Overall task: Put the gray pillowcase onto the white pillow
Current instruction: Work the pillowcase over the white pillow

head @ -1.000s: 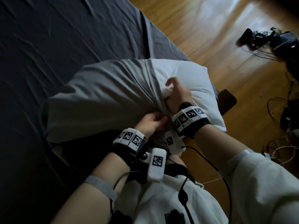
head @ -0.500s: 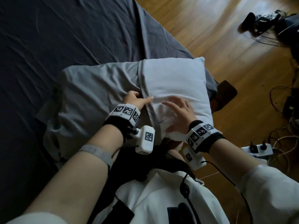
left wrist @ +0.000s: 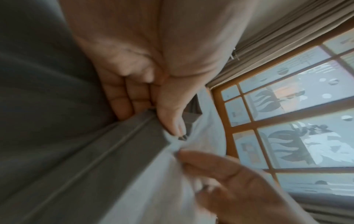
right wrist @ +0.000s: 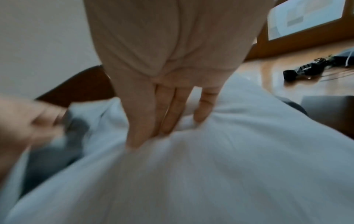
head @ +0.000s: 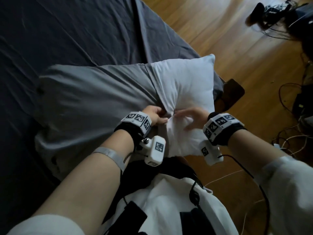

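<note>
The white pillow (head: pixel 184 85) lies across the bed corner, its left part inside the gray pillowcase (head: pixel 94 99). The case's hemmed opening (head: pixel 153 82) crosses the pillow's middle. My left hand (head: pixel 155 114) pinches the hem (left wrist: pixel 122 145) at the near edge, thumb (left wrist: pixel 170 115) on top and fingers curled under. My right hand (head: pixel 188 117), blurred, presses straight fingers (right wrist: pixel 168 115) into the bare white pillow (right wrist: pixel 210 166) just right of the hem. The pillow's right end sticks out uncovered.
The bed carries a dark gray sheet (head: pixel 67 31). A dark wooden bed corner (head: pixel 232 94) shows past the pillow's right end. Cables and a power strip (head: pixel 288 138) lie on the wooden floor at right, with dark gear (head: pixel 277 11) at top right.
My left hand slid down the hem to the pillow's near edge and now pinches it. My right hand stays flat on the white pillow, moved slightly nearer. The pillow's near side is dented.
</note>
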